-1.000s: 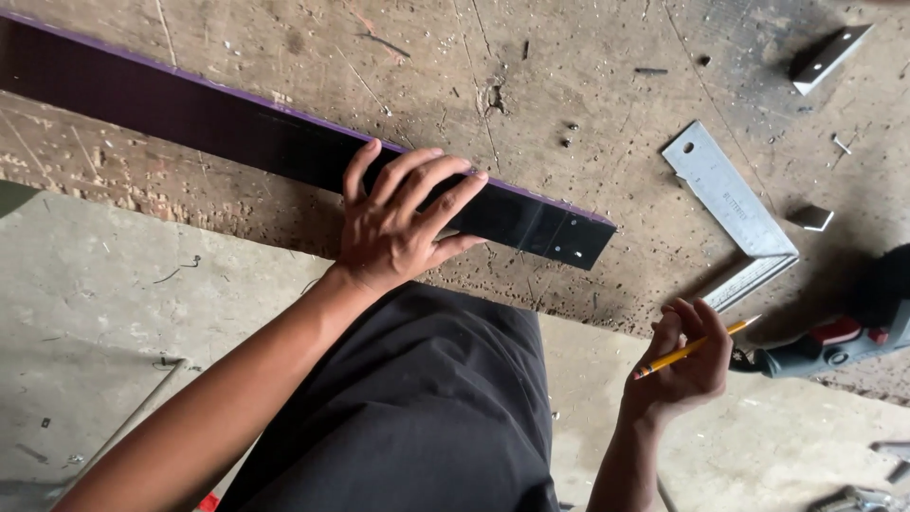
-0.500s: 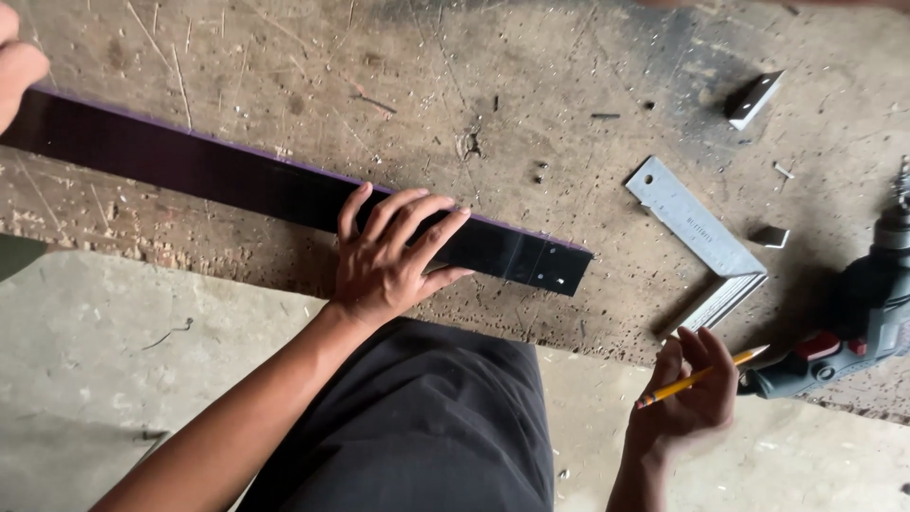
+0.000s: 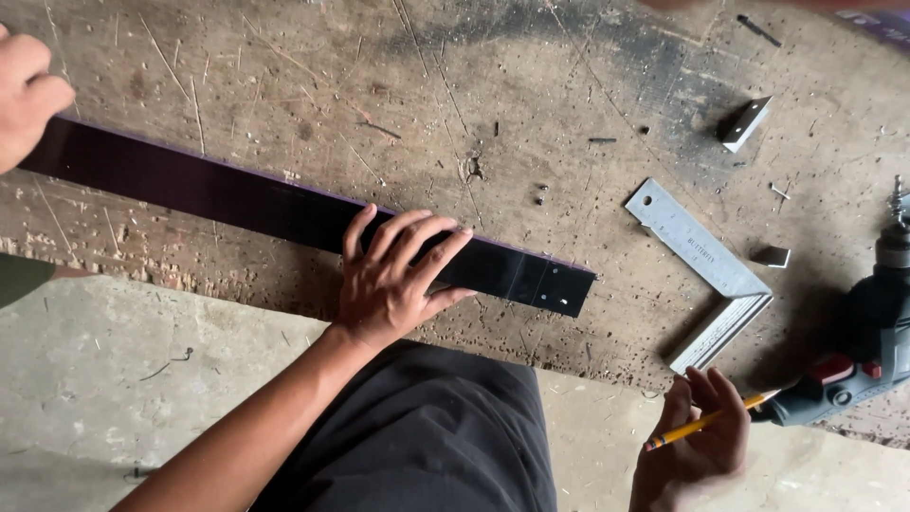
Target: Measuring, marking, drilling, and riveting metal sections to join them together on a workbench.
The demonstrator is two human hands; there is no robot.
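Note:
A long dark bar with a purple edge (image 3: 237, 204) lies slantwise across a scarred, dusty workbench (image 3: 531, 95). My left hand (image 3: 393, 280) rests flat on the bar near its right end, fingers spread. Small holes show in the bar's end (image 3: 559, 287). My right hand (image 3: 697, 446) is low at the bench's front edge and holds a yellow pencil (image 3: 706, 421), its tip pointing left and down. Another person's hand (image 3: 27, 90) grips the bar's far left end.
A metal try square (image 3: 706, 261) lies right of the bar's end. A dark electric drill (image 3: 867, 356) sits at the right edge. Small metal angle brackets (image 3: 746, 123) (image 3: 773, 256) and loose screws lie on the bench. Concrete floor (image 3: 95, 379) below.
The view has shifted, so bar, square and drill sit more to the left and lower. Another person's hand has come into view at the far left. My hands keep their holds.

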